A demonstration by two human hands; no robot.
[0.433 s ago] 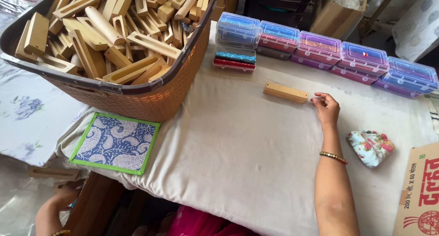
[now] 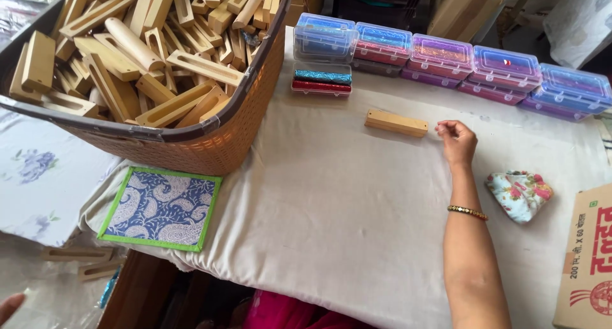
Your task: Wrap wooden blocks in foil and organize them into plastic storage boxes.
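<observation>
One wooden block (image 2: 396,122) lies on the tabletop (image 2: 331,214), just left of the right hand (image 2: 456,141). That hand is curled, fingers narrow, holding nothing. To grab it well, pinch the near end flat. Only a left hand (image 2: 9,305) fingertip shows; I cannot tell its shape. One basket (image 2: 191,152) holds many blocks.

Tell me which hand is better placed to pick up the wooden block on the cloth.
Right. The right hand rests just beside the wooden block; the left hand is low at the frame's edge, far away.
</observation>
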